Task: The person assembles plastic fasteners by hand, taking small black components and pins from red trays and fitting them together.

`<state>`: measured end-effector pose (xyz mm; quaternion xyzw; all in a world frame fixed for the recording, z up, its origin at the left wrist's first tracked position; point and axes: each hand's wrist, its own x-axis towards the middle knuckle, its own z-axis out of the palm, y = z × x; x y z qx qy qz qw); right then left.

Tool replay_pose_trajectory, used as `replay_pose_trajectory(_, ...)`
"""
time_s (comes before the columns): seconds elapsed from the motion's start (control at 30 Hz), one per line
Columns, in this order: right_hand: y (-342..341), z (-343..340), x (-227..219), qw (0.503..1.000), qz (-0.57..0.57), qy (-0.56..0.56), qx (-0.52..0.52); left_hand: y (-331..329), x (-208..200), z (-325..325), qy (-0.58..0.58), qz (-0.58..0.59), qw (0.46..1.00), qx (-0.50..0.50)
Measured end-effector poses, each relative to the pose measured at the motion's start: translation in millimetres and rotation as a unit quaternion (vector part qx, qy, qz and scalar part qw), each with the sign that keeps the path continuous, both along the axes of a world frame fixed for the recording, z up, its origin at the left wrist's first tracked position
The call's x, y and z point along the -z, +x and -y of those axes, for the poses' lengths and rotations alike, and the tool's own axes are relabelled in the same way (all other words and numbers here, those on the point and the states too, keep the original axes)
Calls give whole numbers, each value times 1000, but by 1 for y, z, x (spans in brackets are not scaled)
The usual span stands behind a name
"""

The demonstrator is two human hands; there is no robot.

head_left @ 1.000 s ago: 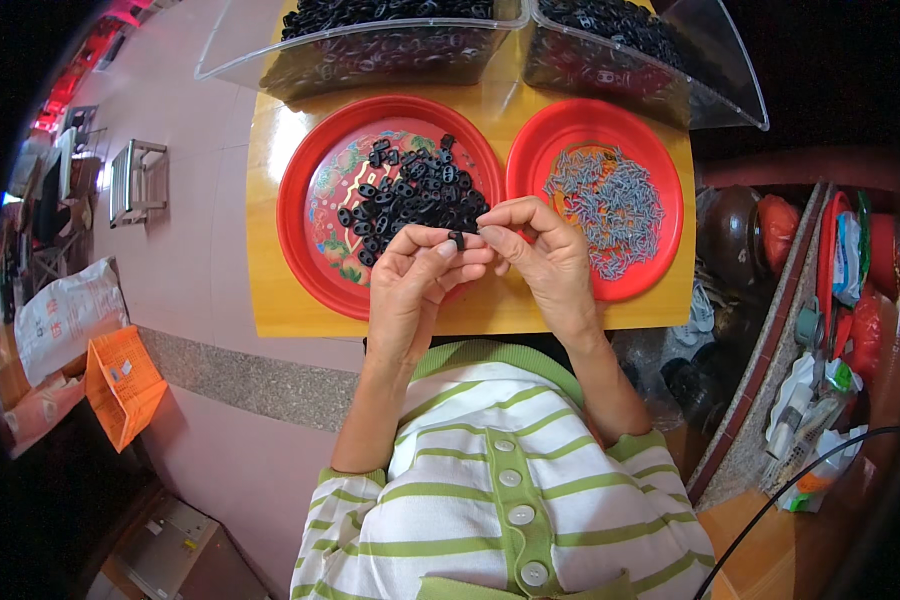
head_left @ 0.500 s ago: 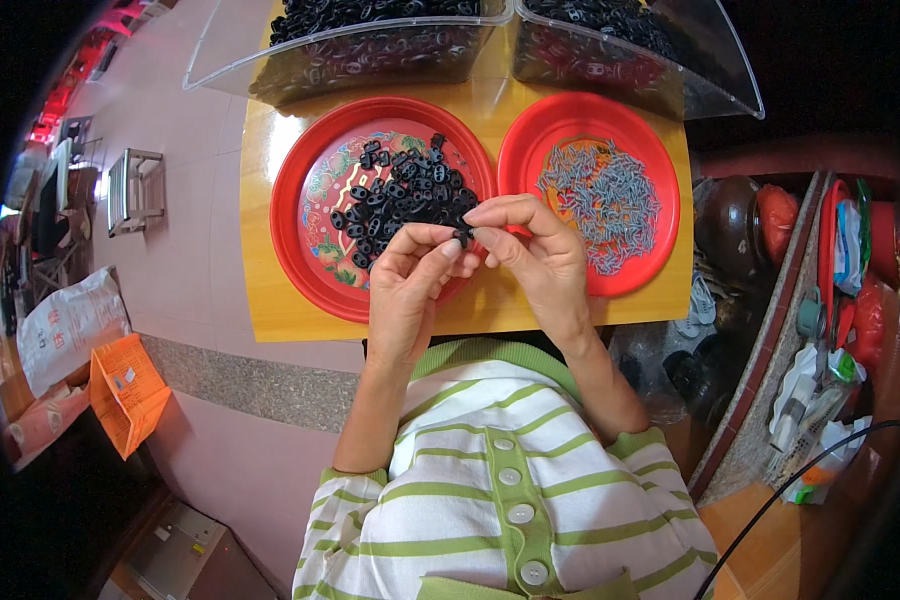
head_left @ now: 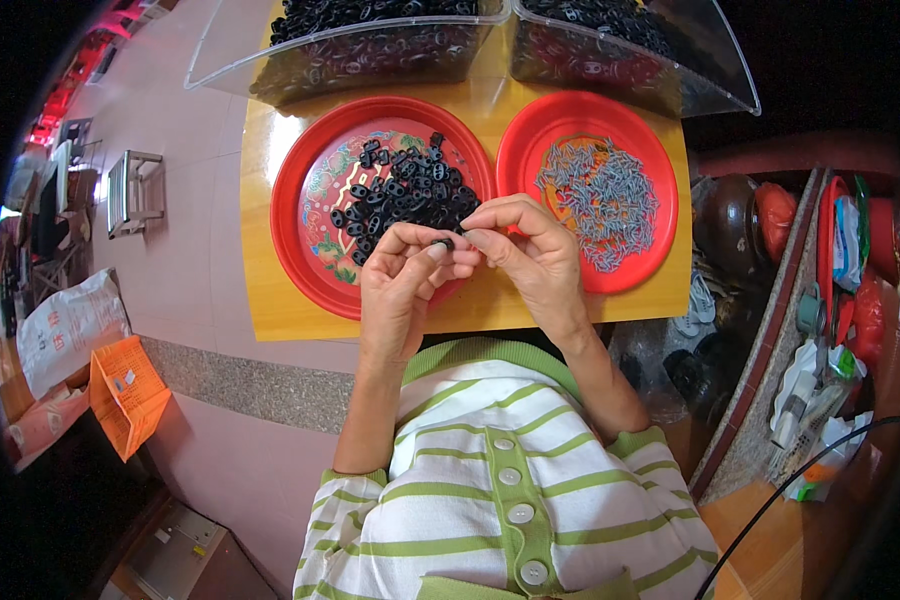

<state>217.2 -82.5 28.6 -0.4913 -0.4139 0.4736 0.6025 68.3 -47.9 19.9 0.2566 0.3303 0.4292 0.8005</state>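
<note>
My left hand (head_left: 402, 278) pinches a small black plastic piece (head_left: 444, 243) between thumb and forefinger, over the near right part of a red tray (head_left: 284, 205). Close beside it, my right hand (head_left: 538, 258) has its thumb and forefinger pressed together; what is between them is too small to make out. Many black plastic pieces with holes (head_left: 395, 195) lie heaped in that tray, beyond my left hand. To the right, a second red tray (head_left: 667, 225) holds a spread of small grey screws (head_left: 600, 195).
Two clear plastic bins (head_left: 370, 68) full of similar black pieces stand at the far side of the yellow table (head_left: 260, 260). A metal stool (head_left: 133, 193) and an orange paper box (head_left: 128, 395) are at left. Shelves with jars and bags (head_left: 850, 250) flank the right.
My left hand has shifted slightly left with the black piece, opening a small gap from my right fingertips. My right hand has barely moved.
</note>
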Motion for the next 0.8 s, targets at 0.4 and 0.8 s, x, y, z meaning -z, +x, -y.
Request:
replay_pose_trajectory(0.4,-4,0,7,999,-44,-15,-11,-4,4,5,3,3,1000,30)
replay_pose_trajectory(0.8,-5,2,7,998,58,31,-6,-4,-2,9,27,-46,998,23)
